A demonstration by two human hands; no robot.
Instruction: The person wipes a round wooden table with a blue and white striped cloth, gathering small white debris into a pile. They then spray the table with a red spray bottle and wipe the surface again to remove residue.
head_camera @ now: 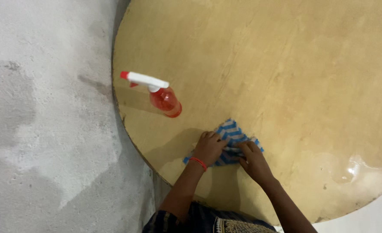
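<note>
Pressing striped cloth (230, 139) under both hands' fingers (212, 137), spray bottle (161, 96) nearby

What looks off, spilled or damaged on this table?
A glossy wet-looking patch shows near the edge of the round tan wooden table, right of both hands on the blue striped cloth. The rim near the red spray bottle looks chipped.

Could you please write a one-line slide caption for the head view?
Both hands, left hand and right hand, press a blue striped cloth on a round wooden table beside a red spray bottle.
</note>
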